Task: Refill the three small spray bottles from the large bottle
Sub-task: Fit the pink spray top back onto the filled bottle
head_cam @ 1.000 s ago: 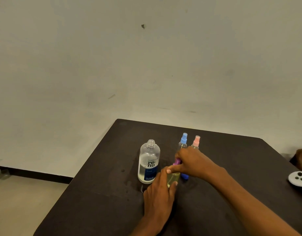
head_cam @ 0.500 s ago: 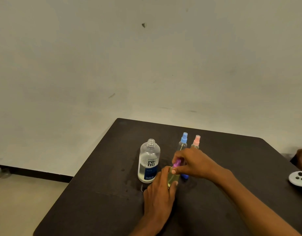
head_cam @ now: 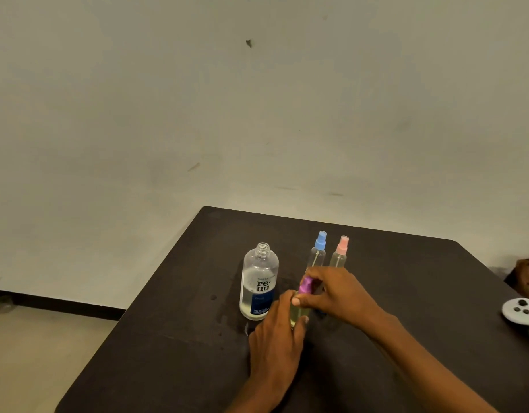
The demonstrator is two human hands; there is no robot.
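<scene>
From the head camera, the large bottle [head_cam: 258,283] stands upright on the dark table [head_cam: 167,338] with its neck uncapped. It is clear plastic with a blue and white "renu" label, and clear liquid sits in its lower part.

Just to its right stands the purple-capped spray bottle [head_cam: 299,312], with pale yellowish liquid in its body. The left hand [head_cam: 276,338] wraps its fingers round the lower body of that bottle and holds it on the table. The right hand [head_cam: 336,296] comes over from the right, its thumb and fingers pinching the purple cap [head_cam: 305,284].

Behind the hands the blue-capped spray bottle [head_cam: 316,254] and the pink-capped spray bottle [head_cam: 340,254] stand side by side, both capped. The right hand hides their lower halves, so I cannot tell how full they are.

A few dark wet marks [head_cam: 214,297] dot the table left of the large bottle. At the right edge of the table lies a white controller [head_cam: 521,312], well apart from the bottles, with a brown bag [head_cam: 527,275] beyond it.

In all there are three small spray bottles, one large bottle, two hands, one controller and one bag.
</scene>
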